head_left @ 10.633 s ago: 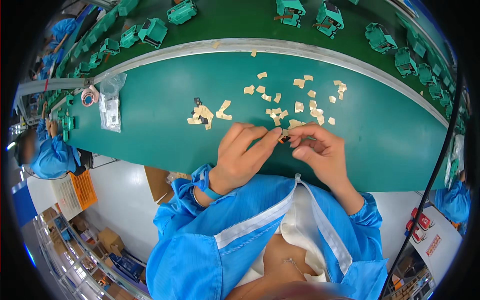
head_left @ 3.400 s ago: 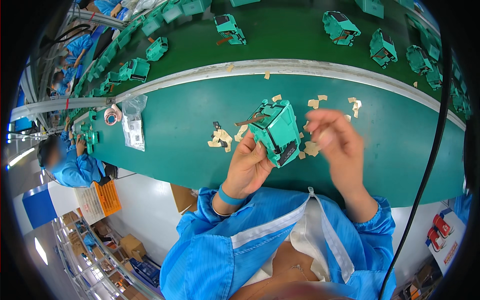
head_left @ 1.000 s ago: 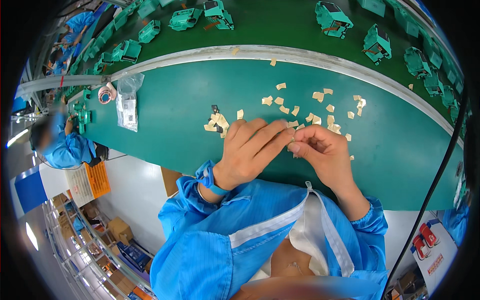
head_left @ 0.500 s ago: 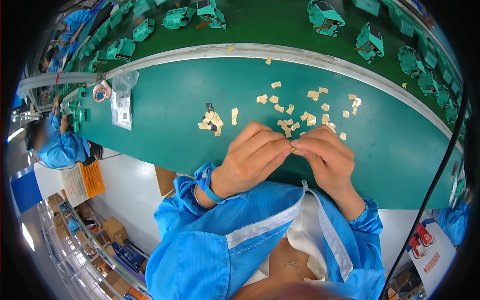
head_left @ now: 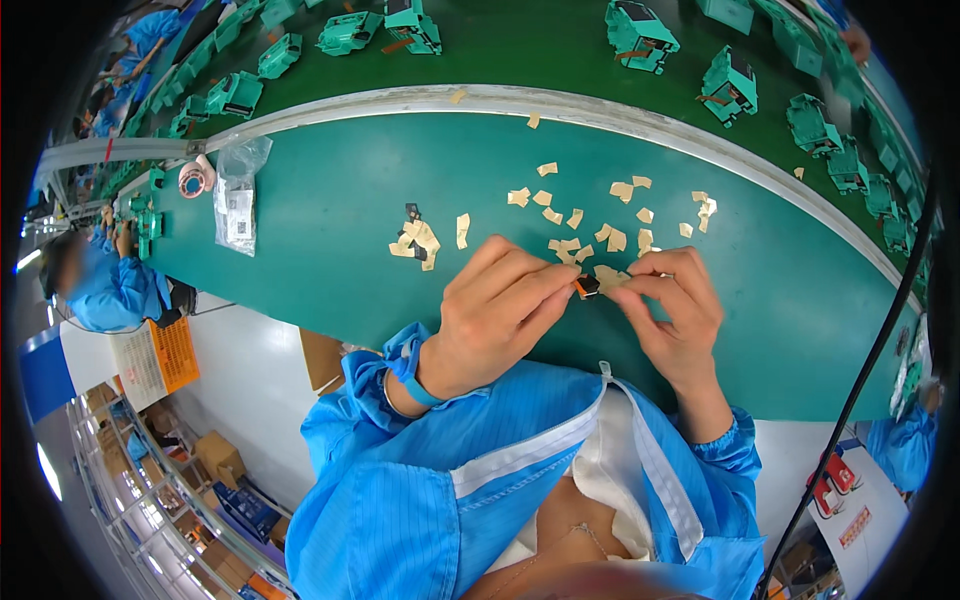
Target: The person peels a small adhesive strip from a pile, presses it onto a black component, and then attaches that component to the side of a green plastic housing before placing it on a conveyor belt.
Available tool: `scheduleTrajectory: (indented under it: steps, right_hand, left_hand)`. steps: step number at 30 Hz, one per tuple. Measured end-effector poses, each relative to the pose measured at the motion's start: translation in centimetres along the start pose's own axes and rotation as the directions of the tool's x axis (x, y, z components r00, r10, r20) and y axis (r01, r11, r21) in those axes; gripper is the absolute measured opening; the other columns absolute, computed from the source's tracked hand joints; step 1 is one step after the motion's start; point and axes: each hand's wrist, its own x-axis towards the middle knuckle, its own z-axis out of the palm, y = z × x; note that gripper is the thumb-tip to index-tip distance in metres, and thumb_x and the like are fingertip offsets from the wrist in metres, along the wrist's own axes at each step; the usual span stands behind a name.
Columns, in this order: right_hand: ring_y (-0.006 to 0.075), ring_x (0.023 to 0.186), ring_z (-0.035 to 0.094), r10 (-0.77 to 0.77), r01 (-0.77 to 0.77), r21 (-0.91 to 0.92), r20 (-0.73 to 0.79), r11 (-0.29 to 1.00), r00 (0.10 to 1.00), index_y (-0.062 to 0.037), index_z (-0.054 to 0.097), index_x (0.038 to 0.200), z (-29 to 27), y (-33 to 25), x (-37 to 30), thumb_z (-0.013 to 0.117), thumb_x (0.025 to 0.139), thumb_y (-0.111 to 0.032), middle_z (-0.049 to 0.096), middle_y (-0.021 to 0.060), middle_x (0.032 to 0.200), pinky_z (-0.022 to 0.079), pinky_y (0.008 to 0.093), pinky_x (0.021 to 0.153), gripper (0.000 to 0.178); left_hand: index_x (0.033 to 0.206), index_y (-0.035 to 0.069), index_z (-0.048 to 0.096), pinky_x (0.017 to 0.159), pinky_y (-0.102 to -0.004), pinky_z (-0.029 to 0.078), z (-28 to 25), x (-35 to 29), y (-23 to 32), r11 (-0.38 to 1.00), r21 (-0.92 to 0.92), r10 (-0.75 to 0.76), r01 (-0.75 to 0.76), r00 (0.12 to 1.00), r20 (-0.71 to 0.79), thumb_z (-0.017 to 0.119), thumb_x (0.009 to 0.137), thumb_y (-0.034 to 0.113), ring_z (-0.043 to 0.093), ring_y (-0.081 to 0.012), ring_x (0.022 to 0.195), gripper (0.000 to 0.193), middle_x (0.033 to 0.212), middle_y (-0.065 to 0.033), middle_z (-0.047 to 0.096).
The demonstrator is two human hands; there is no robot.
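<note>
My left hand (head_left: 503, 312) pinches a small black-and-orange part (head_left: 587, 287) between thumb and fingertips. Close by, my right hand (head_left: 675, 312) has its thumb and forefinger closed on a cream piece of tape (head_left: 608, 277), which sits against or right beside that part; whether they are stuck together I cannot tell. Several more cream scraps (head_left: 617, 241) lie scattered on the green tabletop (head_left: 340, 200) beyond my hands. Left of them is a small pile of cream scraps (head_left: 425, 238) with black bits (head_left: 412, 212) among it.
A clear plastic bag (head_left: 237, 205) and a pink tape roll (head_left: 192, 180) lie at the left. Past the metal rail (head_left: 480, 97), a green conveyor carries several teal housings (head_left: 640, 37). A black cable (head_left: 870, 370) crosses at the right. A co-worker (head_left: 105, 280) sits far left.
My fingertips have moved apart a little. The black-and-orange part and the cream piece, mostly hidden before, now show between my hands. The conveyor housings have shifted slightly in view.
</note>
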Motion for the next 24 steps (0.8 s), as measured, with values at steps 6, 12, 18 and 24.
scheduleTrajectory:
  steps: [6,12,18,24]
  right_hand:
    - [0.0215,0.074,0.053,-0.109,0.117,0.025,-0.201,0.993,0.973,-0.0055,0.068,0.077,1.0,-1.3,1.5,0.078,0.06,-0.004,0.059,0.005,0.084,0.04,0.0316,0.057,0.02]
    - [0.0189,0.078,0.05,-0.455,0.431,-0.181,-0.12,0.884,0.882,-0.0092,0.07,0.084,1.0,-0.2,1.5,0.076,0.055,-0.007,0.059,0.0029,0.086,0.037,0.0314,0.057,0.03]
    - [0.0187,0.076,0.05,-0.5,0.48,-0.179,-0.086,0.859,0.862,-0.0092,0.07,0.083,0.5,0.1,1.7,0.075,0.055,-0.008,0.06,0.0024,0.085,0.038,0.0311,0.058,0.028]
    - [0.019,0.076,0.051,-0.512,0.5,-0.143,-0.06,0.854,0.857,-0.0088,0.069,0.083,0.1,0.1,2.0,0.075,0.056,-0.008,0.061,0.0036,0.086,0.039,0.0306,0.057,0.028]
  left_hand:
    - [0.088,0.002,0.069,0.056,-0.028,0.045,0.3,0.2,0.2,1.0,-0.014,0.005,-0.005,1.0,-0.001,0.072,0.066,-0.005,0.056,-0.0189,0.066,0.024,0.076,-0.0062,0.065]
    - [0.09,0.001,0.069,0.056,-0.0266,0.045,-0.3,0.3,0.6,0.978,-0.155,-0.123,0.14,0.986,0.114,0.07,0.071,-0.003,0.057,-0.0173,0.066,0.019,0.076,-0.0067,0.065]
    - [0.093,0.0,0.069,0.057,-0.0232,0.045,-0.9,0.6,0.3,0.739,-0.471,-0.322,0.482,0.866,0.383,0.064,0.083,0.003,0.058,-0.0108,0.068,0.012,0.076,-0.0058,0.067]
    - [0.091,-0.001,0.07,0.056,-0.0193,0.042,-1.0,0.9,0.2,0.533,-0.544,-0.396,0.648,0.759,0.517,0.06,0.088,0.009,0.056,-0.0057,0.067,0.014,0.077,-0.005,0.068]
